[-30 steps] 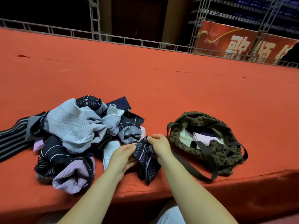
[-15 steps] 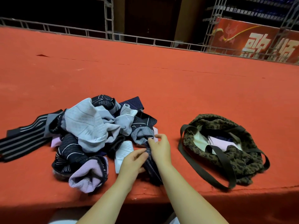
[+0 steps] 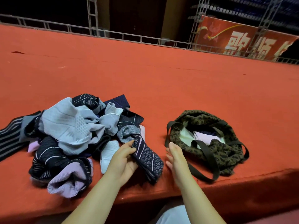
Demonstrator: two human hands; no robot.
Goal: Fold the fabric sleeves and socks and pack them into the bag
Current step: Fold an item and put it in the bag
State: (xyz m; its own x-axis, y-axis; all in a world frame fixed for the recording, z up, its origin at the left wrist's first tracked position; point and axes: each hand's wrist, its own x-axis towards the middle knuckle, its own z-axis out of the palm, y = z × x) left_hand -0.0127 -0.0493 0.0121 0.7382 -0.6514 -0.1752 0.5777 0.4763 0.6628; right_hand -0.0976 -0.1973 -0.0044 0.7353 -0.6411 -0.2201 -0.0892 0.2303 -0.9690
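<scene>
A dark navy sleeve (image 3: 148, 157) with a diamond pattern and pale stripes lies stretched at the near edge of the red surface. My left hand (image 3: 123, 159) holds its left side, thumb on top. My right hand (image 3: 175, 154) hovers just right of it, fingers straight, touching nothing. A heap of fabric sleeves and socks (image 3: 69, 135) in grey, lilac and dark stripes lies to the left. The leopard-print bag (image 3: 208, 139) sits open to the right, with lilac and white pieces inside.
The red carpeted platform (image 3: 161, 78) stretches far back to a metal railing (image 3: 113, 33). Its front edge drops off just below my hands. A dark bag strap (image 3: 200, 174) trails toward that edge. A red banner (image 3: 242, 41) hangs behind at the right.
My right hand has let go of the navy sleeve and moved right. The sleeve, bunched between both hands before, now lies stretched out flat under my left hand.
</scene>
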